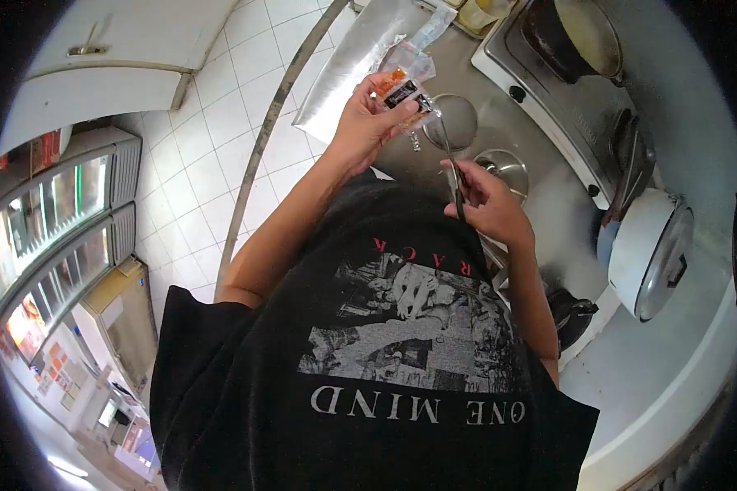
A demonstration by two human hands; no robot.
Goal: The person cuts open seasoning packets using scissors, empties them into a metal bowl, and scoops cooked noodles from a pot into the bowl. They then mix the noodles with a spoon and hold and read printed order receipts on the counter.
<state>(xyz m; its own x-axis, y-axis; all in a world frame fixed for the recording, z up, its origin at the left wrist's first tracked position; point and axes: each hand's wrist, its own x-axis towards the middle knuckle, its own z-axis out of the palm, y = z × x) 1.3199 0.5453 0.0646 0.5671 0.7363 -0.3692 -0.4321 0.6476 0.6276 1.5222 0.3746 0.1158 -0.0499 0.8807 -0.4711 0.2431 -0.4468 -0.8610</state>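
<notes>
My left hand [367, 123] is closed around several small seasoning packets [403, 96], one with orange contents and others dark or clear. In my right hand [493, 204] is a pair of scissors [454, 170] with dark handles. Their thin metal blades point up toward the packets' lower edge; whether they touch the packets I cannot tell. A round metal dish or lid [458, 123] lies behind the blades. Below the packets is a small silvery strip [415, 142]. Beyond my left hand, a clear plastic wrapper [409, 59] rests on the metal counter [336, 90].
A gas stove [540, 106] stands at the upper right, with a dark pot [569, 37] on it. To the right is a white pot [647, 245] with a glass lid. Another round lid [504, 172] lies near my right hand. Tiled floor [192, 164] stretches left.
</notes>
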